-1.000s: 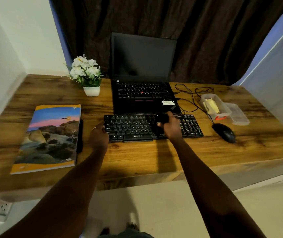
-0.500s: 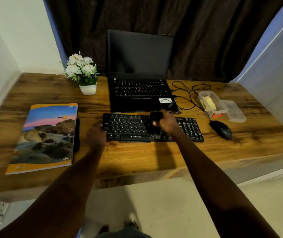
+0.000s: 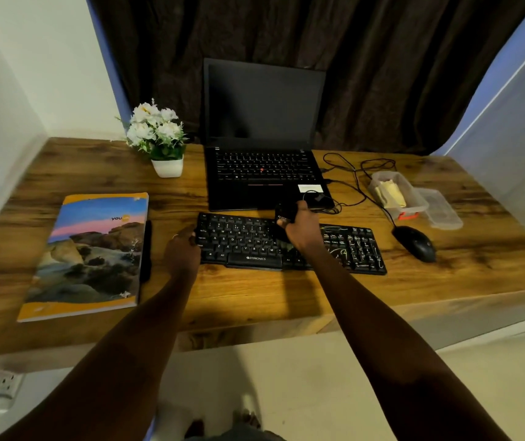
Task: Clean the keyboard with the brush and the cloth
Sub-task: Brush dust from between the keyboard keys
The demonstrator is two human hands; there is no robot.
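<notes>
A black keyboard (image 3: 245,240) lies across the middle of the wooden desk (image 3: 255,294), in front of the laptop. My left hand (image 3: 182,251) grips the keyboard's left edge. My right hand (image 3: 302,229) is over the keyboard's middle, closed on a small black brush (image 3: 284,212) whose top sticks out above my fingers near the keyboard's far edge. A yellowish cloth (image 3: 390,193) lies folded inside a clear plastic box (image 3: 412,194) at the right.
An open black laptop (image 3: 262,167) stands behind the keyboard with cables (image 3: 350,176) trailing right. A black mouse (image 3: 415,243) and the box's lid (image 3: 441,211) lie at the right. A colourful book (image 3: 91,253) lies at the left, a white flower pot (image 3: 159,144) behind it.
My right hand has carried the brush leftward and toward the keyboard's far edge. My left hand stays on the keyboard's left edge. The camera view has shifted slightly.
</notes>
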